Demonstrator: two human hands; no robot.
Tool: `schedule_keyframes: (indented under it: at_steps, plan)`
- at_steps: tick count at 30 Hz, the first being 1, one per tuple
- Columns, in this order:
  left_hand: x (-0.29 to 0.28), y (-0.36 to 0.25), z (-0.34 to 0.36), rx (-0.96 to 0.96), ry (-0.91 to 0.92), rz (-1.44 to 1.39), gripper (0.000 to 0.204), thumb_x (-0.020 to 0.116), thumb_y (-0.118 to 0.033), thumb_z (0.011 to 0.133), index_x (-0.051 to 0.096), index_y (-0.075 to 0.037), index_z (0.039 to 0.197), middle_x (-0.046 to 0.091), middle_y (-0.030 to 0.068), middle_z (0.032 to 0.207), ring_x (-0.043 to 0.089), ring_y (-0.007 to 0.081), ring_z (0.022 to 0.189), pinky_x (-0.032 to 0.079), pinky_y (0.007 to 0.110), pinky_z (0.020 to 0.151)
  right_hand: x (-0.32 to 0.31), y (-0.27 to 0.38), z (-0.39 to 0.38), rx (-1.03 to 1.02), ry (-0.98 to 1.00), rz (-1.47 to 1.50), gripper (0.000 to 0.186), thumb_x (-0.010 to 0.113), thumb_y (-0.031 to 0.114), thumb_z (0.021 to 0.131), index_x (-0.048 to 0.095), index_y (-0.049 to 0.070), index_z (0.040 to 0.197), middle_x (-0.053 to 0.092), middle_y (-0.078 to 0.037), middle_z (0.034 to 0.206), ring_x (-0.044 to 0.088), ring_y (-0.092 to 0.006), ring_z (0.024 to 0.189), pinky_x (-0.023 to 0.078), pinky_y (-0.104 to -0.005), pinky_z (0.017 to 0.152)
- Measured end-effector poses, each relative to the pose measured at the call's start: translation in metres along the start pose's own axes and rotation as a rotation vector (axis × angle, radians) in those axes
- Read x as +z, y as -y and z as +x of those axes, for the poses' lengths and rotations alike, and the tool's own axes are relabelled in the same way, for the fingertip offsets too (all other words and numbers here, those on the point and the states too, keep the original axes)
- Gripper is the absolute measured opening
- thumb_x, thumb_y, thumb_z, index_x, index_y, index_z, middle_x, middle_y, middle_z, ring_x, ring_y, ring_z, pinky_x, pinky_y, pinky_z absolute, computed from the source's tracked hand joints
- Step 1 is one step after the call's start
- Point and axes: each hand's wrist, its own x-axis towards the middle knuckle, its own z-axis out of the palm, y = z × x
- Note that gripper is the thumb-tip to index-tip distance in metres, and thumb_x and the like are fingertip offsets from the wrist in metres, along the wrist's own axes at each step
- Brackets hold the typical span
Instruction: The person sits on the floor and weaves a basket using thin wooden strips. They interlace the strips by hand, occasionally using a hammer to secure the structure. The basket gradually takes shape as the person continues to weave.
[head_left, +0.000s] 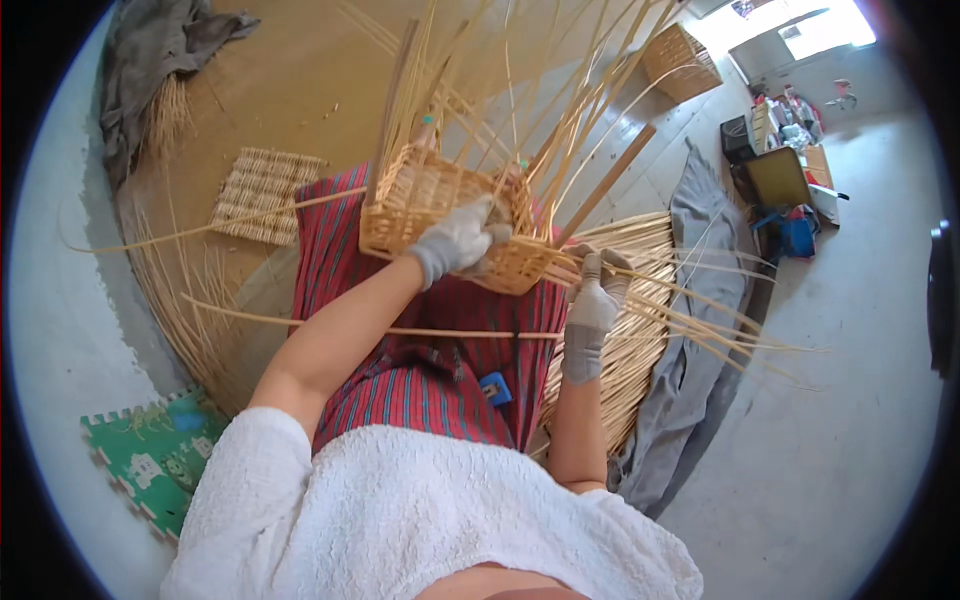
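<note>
A partly woven wicker basket (420,195) rests on the red striped cloth (400,400) over my lap, with long loose reeds rising from its far side. My left hand (452,242), in a grey-white glove, grips the basket's near wall; its fingertips are partly hidden and a little blurred. At the basket's right corner, my gloved right hand (592,308) is closed around reeds that stick out to the right. A wooden slat (605,186) slants up beside that corner, and another stands at the left one. One long reed (430,332) crosses the cloth below the basket.
A bundle of reeds (640,350) lies on grey cloth (705,230) at my right. A flat woven panel (265,190) is at the left, above a green foam mat (165,455). A small blue object (494,389) sits on my lap. Farther off stands another wicker basket (682,62).
</note>
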Motion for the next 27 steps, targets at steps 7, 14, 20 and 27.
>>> schedule_keyframes:
  at_steps: [7,14,20,27]
  plan:
    - [0.028,-0.021,0.005,-0.200,-0.050,-0.237,0.022,0.059,-0.027,0.104,0.055,-0.006,0.100,0.063,0.0096,0.074,0.063,0.0184,0.046,0.048,0.035,0.038,0.128,0.060,0.103,-0.583,0.156,-0.943,0.062,0.056,0.007,0.096,0.038,0.009,0.155,0.057,-0.018,0.144,0.059,-0.0300,0.129,0.051,-0.0393,0.101]
    - [0.020,-0.001,0.012,-0.226,-0.076,-0.459,0.013,0.066,-0.011,0.099,0.055,-0.003,0.102,0.068,0.0095,0.083,0.067,0.0192,0.051,0.057,0.032,0.043,-0.009,-0.006,-0.019,0.019,-0.156,-0.078,0.037,0.046,0.007,0.103,0.050,0.006,0.140,0.068,-0.012,0.098,0.072,-0.0267,0.075,0.054,-0.0278,0.053]
    - [0.022,0.051,-0.039,0.291,-0.329,-0.652,0.029,0.060,-0.001,0.099,0.053,-0.002,0.126,0.066,0.0138,0.115,0.072,0.0199,0.089,0.064,0.034,0.073,0.038,-0.008,-0.015,-0.417,0.196,-0.773,0.041,0.056,0.001,0.097,0.054,0.004,0.138,0.066,-0.013,0.119,0.071,-0.0226,0.086,0.057,-0.0320,0.068]
    - [-0.079,0.089,-0.086,0.412,-0.631,-0.416,0.029,0.059,-0.003,0.097,0.056,-0.001,0.125,0.062,0.0107,0.115,0.062,0.0193,0.105,0.053,0.032,0.094,0.148,0.011,-0.081,-0.265,0.753,-0.379,0.051,0.070,0.010,0.089,0.059,0.010,0.139,0.061,-0.017,0.130,0.064,-0.0306,0.107,0.055,-0.0411,0.090]
